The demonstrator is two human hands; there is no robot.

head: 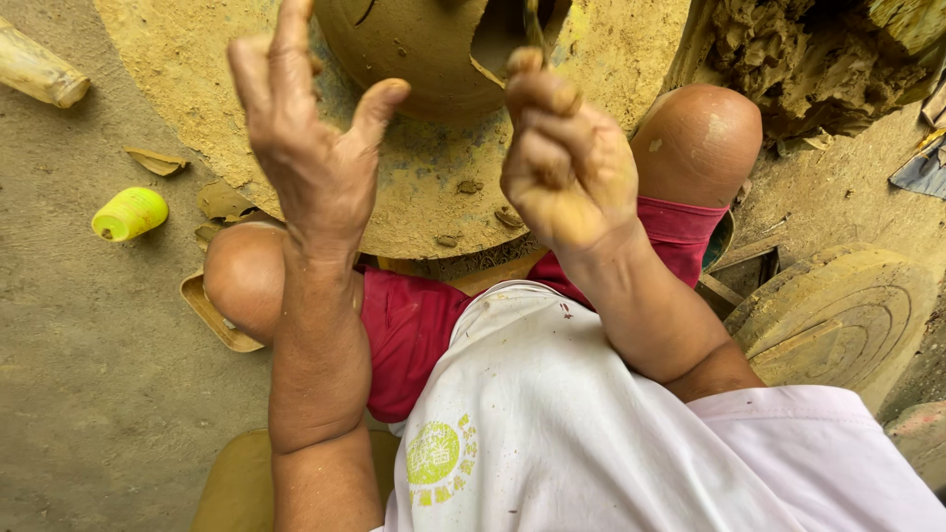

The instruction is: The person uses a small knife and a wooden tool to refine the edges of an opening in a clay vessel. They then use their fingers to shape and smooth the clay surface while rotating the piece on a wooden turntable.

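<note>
We take the round clay-caked wheel (434, 212) as our landmark. A clay pot (409, 49) sits on it toward its far side, with a jagged opening in its wall where a section appears cut away. The right hand (567, 163) hovers above the wheel's near edge, clenched around a thin tool (535, 30) whose tip reaches up to that opening; we judge the tight fist serves to steady the fine tip against the soft wall. The left hand (310, 148) is raised over the wheel's near-left edge, fingers spread and empty, grasping nothing and apart from the pot; we judge it is held clear so as not to mark the clay. Both hands are smeared with clay. The person's knees flank the wheel's near edge, which keeps the work close between them. Small clay scraps (463, 187) lie on the wheel near the right hand. Left of the wheel, on the dirt floor, we note a yellow-green plastic bottle (130, 213) on its side and, farther off, a wooden stick (39, 71). Right of the wheel lies a second clay disc (838, 315) with concentric rings, and beyond it a heap of raw clay (798, 59).
</note>
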